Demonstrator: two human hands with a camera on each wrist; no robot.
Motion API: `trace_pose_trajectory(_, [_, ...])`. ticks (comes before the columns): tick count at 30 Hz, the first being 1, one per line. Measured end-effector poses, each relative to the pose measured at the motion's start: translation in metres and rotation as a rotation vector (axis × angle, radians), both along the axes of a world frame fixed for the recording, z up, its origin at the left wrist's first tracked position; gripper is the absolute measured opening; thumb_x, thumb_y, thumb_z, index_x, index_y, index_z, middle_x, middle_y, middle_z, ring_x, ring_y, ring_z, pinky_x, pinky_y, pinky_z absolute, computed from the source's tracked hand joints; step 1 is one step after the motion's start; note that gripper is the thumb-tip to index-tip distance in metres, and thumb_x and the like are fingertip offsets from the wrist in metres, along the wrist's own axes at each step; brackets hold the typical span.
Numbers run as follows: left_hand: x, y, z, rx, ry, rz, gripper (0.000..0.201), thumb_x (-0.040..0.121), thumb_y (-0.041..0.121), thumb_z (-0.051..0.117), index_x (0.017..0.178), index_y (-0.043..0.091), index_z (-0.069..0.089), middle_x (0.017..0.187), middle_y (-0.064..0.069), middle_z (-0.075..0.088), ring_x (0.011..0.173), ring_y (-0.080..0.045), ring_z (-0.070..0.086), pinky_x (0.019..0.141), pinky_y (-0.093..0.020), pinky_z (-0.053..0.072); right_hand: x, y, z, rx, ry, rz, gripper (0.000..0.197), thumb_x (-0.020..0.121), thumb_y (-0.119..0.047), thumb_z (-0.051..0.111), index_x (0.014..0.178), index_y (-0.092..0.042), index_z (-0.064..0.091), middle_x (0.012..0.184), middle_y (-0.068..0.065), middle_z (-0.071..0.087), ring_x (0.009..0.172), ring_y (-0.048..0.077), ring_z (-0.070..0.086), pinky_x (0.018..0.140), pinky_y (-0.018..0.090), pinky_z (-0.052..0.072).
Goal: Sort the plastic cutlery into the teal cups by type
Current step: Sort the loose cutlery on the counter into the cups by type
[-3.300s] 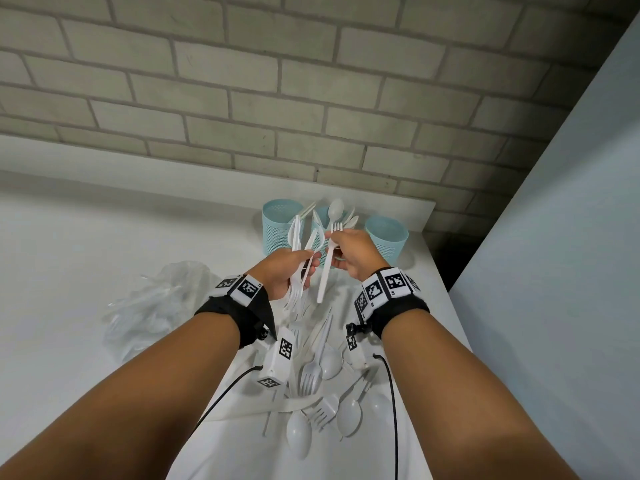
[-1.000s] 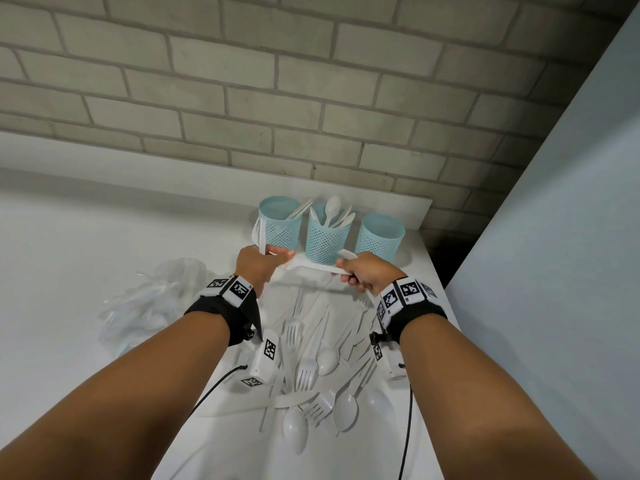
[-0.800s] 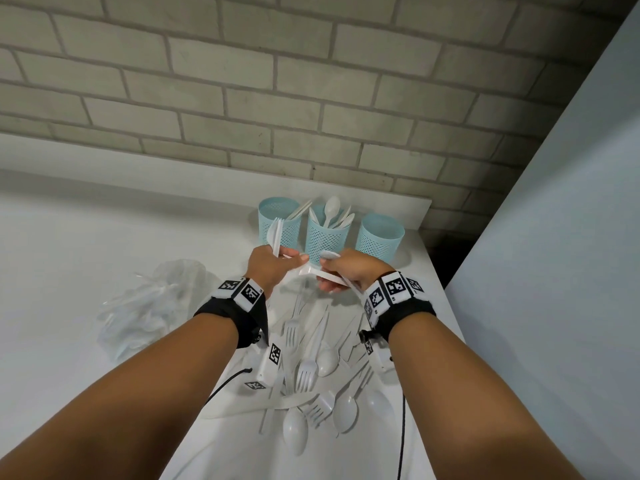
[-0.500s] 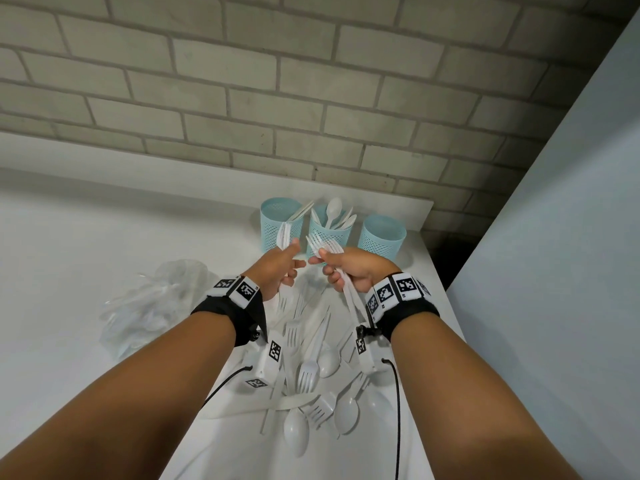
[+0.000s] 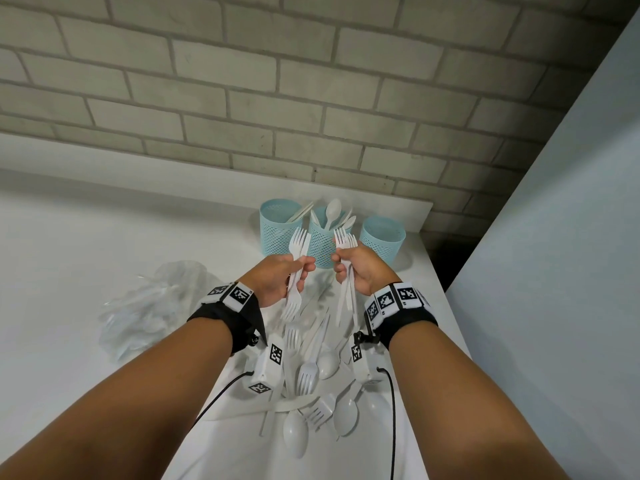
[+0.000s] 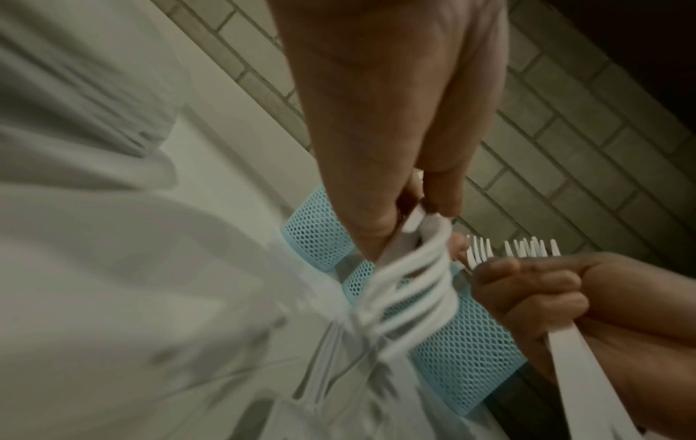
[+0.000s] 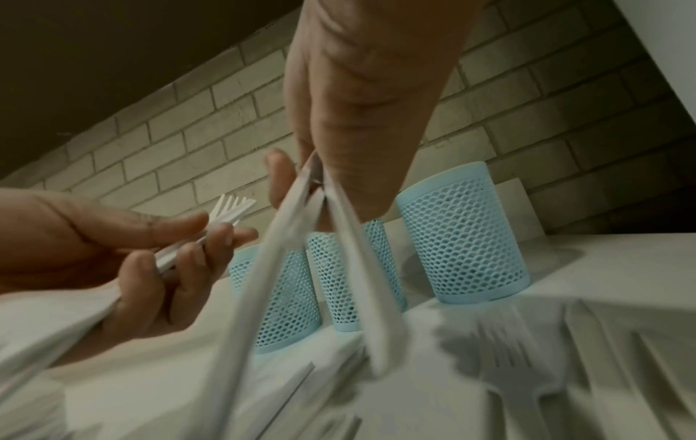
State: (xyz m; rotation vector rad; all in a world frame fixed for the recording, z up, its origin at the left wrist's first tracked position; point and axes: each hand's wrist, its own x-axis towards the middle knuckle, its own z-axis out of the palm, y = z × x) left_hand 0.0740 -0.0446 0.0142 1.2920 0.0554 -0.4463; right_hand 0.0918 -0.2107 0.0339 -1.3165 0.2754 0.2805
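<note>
Both hands now stand upright in front of the cups, where a second ago they lay low and turned sideways over the pile. Left hand [image 5: 280, 277] has its fingers curled round a bunch of forks [image 5: 298, 252], some tines up and at least one tines down. Right hand [image 5: 360, 271] is closed on its own forks [image 5: 345, 241], tines up, handles hanging below the fist. So the forks look gathered and ready to drop.

Beyond the left knuckles stands the left cup [image 5: 277, 230], holding what look like knives; between the hands, the middle cup [image 5: 325, 244] holds spoons; beyond the right hand, the right cup [image 5: 381, 240] shows nothing inside, so probably the forks belong there. More cutlery [image 5: 311, 372] lies under the wrists.

Counter edge [image 5: 440, 271] runs just right of the right hand, a wall beyond it; left of the left hand lies a plastic bag [image 5: 152, 306].
</note>
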Motion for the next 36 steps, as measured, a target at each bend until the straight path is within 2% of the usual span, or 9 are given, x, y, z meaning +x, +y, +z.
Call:
trace_pose_trajectory(3, [-0.002,0.001,-0.001,-0.012,-0.026,0.011,0.014,0.096,0.010,0.049,0.097,0.003,0.061,0.087,-0.007,0.061,0.070,-0.012,0.056,0.053,-0.016,0.050,0.003,0.000,-0.002,-0.030,-0.017,-0.015,0.012,0.098,-0.011,0.044,0.089,-0.018,0.047,0.049,-0.003,0.036,0.034,0.005,0.032,0.035,0.014,0.029])
trace_pose_trajectory(5, [-0.003,0.001,-0.002,-0.011,-0.014,0.014,0.013,0.094,0.011,0.052,0.096,0.003,0.062,0.086,-0.008,0.064,0.065,-0.009,0.062,0.054,-0.015,0.052,0.003,0.000,-0.001,-0.085,-0.028,-0.016,0.014,0.094,-0.018,0.056,0.081,-0.018,0.050,0.042,-0.007,0.034,0.035,0.005,0.030,0.036,0.015,0.029])
trace_pose_trajectory(9, [-0.002,0.000,-0.001,-0.006,0.033,0.004,0.015,0.091,0.016,0.057,0.098,0.005,0.065,0.087,-0.007,0.067,0.060,-0.006,0.065,0.058,-0.015,0.055,0.000,0.004,0.003,-0.187,-0.064,0.072,0.019,0.086,-0.030,0.067,0.084,-0.014,0.058,0.044,-0.007,0.034,0.036,0.004,0.026,0.036,0.015,0.025])
trace_pose_trajectory(13, [-0.004,-0.004,0.001,-0.019,0.048,-0.022,0.016,0.092,0.020,0.057,0.097,0.007,0.064,0.088,-0.007,0.067,0.058,-0.006,0.064,0.060,-0.016,0.055,-0.002,0.010,0.007,-0.210,-0.084,0.108,0.020,0.089,-0.024,0.063,0.075,-0.015,0.052,0.045,-0.007,0.040,0.034,0.003,0.028,0.036,0.015,0.025])
trace_pose_trajectory(20, [-0.004,0.003,0.007,0.055,0.135,-0.021,0.028,0.096,0.036,0.046,0.105,0.012,0.059,0.088,-0.004,0.067,0.054,-0.005,0.065,0.044,-0.014,0.049,0.003,0.000,0.005,-0.163,-0.191,-0.124,0.006,0.094,-0.020,0.057,0.088,-0.020,0.054,0.065,-0.002,0.046,0.042,0.005,0.031,0.042,0.018,0.028])
trace_pose_trajectory(24, [-0.003,0.005,0.008,0.081,0.224,-0.025,0.029,0.097,0.036,0.045,0.095,0.010,0.058,0.071,-0.004,0.071,0.037,-0.002,0.049,0.035,-0.008,0.037,0.001,-0.004,0.006,-0.170,-0.294,-0.124,0.005,0.093,-0.021,0.057,0.088,-0.020,0.059,0.065,-0.003,0.050,0.045,0.006,0.032,0.047,0.020,0.030])
trace_pose_trajectory(27, [-0.003,0.007,0.010,0.059,0.251,-0.018,0.021,0.095,0.029,0.050,0.095,0.008,0.056,0.081,-0.007,0.064,0.033,-0.002,0.043,0.032,-0.006,0.034,0.002,-0.010,0.006,-0.105,-0.301,-0.082,0.006,0.093,-0.021,0.058,0.088,-0.017,0.058,0.064,-0.002,0.049,0.044,0.005,0.031,0.046,0.019,0.030])
trace_pose_trajectory(32, [0.002,0.018,0.008,0.162,0.101,0.124,0.021,0.084,0.023,0.067,0.094,0.006,0.060,0.078,-0.007,0.062,0.035,0.000,0.043,0.036,-0.007,0.035,0.001,-0.027,-0.004,0.060,-0.173,-0.026,0.007,0.090,-0.018,0.061,0.084,-0.015,0.057,0.063,-0.002,0.043,0.039,0.003,0.030,0.037,0.015,0.029])
trace_pose_trajectory(36, [0.004,0.025,0.006,0.304,-0.064,0.239,0.020,0.075,0.017,0.078,0.077,0.008,0.060,0.056,-0.003,0.054,0.036,-0.002,0.043,0.034,-0.011,0.031,0.007,-0.034,-0.011,0.110,-0.060,-0.245,0.010,0.090,-0.002,0.056,0.085,-0.011,0.057,0.066,-0.001,0.044,0.041,0.003,0.037,0.034,0.014,0.031])
